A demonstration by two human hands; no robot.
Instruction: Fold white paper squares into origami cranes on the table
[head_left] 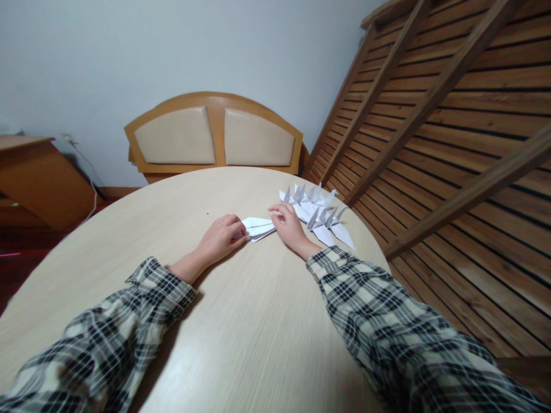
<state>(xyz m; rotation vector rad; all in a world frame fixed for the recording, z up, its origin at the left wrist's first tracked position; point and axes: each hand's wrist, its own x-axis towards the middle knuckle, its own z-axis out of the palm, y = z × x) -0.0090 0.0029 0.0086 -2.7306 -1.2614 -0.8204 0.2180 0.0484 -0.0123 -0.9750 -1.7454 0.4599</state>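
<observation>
A cluster of white folded-paper cranes [316,219] stands near the tabletop's far right edge, wings and necks pointing up, packed so closely that some overlap. The right hand [289,226] is just beside them and hides part of the nearest ones. A small dark speck [207,213] lies on the tabletop's far left part. Between the hands, short of the far edge, is a long, pointed piece of folded white paper [258,228]; the left hand [221,236] pinches its left end, while the right hand's bent fingers are at its narrow tip, though whether they grip it I cannot tell. The pale wood-grain tabletop [241,321] has a rounded edge. Beyond its far edge is an arched wooden headboard with two cream panels [220,137], before a pale wall [215,46]; a brown slatted wooden frame [430,143] leans past the right edge, and an orange-brown wooden cabinet [47,183] stands off the left.
</observation>
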